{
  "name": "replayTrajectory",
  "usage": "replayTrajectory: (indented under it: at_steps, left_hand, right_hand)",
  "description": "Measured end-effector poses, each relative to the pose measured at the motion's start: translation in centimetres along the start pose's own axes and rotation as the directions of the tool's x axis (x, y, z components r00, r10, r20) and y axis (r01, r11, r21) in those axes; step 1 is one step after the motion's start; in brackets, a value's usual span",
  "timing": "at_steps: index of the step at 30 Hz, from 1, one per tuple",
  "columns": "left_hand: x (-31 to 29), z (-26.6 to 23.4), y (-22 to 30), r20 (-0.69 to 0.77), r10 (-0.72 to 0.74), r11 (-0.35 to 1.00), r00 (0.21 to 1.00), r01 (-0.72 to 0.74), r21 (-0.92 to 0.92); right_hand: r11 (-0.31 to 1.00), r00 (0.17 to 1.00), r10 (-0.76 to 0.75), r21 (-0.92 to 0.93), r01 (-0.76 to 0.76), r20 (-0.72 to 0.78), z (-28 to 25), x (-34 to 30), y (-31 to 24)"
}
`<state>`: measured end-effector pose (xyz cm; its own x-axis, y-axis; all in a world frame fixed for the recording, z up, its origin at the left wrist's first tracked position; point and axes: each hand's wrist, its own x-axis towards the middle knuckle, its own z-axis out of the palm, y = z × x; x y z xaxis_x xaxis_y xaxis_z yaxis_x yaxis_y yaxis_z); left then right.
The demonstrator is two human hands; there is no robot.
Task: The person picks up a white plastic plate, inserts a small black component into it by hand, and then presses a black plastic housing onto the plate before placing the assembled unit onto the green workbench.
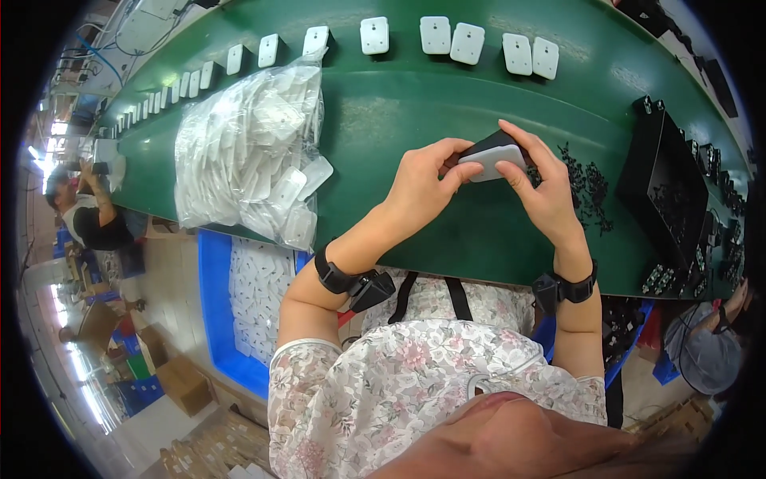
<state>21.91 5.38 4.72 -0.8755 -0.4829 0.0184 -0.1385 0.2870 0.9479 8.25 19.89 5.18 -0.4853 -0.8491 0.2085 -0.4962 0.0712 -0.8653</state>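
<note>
Both my hands hold one small box-shaped housing (496, 160) above the green table, with its black body on the far side and a pale grey-white cover facing me. My left hand (427, 177) grips its left side, thumb on the cover. My right hand (542, 180) closes round the right side, its thumb also on the cover and its forefinger over the far end. Just right of my right hand lies a loose pile of small black parts (590, 191). A clear plastic bag (239, 148) full of white covers lies to the left, several covers spilling from its opening.
White-faced housings (374, 36) stand in a curved row along the far side of the green table (383, 104). At the right are a black tray (678, 184) and several small dark assemblies (659, 278). Below the left edge sits a blue bin (219, 319) with white pieces. A person (100, 207) sits far left.
</note>
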Motion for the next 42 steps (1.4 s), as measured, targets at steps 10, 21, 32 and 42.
replayTrajectory:
  at_steps: [10, 21, 32, 42]
  left_hand:
    - [6.5, -11.2, -3.5, -0.465, -0.066, 0.998, 0.883, 0.056, -0.036]
    - [14.3, -14.6, -5.5, -0.614, -0.131, 0.878, 0.778, 0.378, 0.293]
    - [20.7, -18.2, -6.0, -0.734, -0.177, 0.857, 0.656, 0.469, 0.213]
    - [27.3, -20.7, -8.7, -0.667, -0.204, 0.77, 0.716, 0.538, 0.342]
  right_hand:
    - [0.979, 0.984, -0.039, 0.19, 0.072, -0.172, 0.1, -0.2, 2.0]
    - [0.985, 0.992, -0.071, 0.147, 0.085, -0.101, 0.0, -0.4, 1.4]
    - [0.975, 0.971, -0.21, 0.053, 0.217, -0.113, -0.1, -0.3, 1.4]
    - [0.958, 0.959, -0.27, -0.122, 0.258, -0.087, -0.4, 0.2, 1.2]
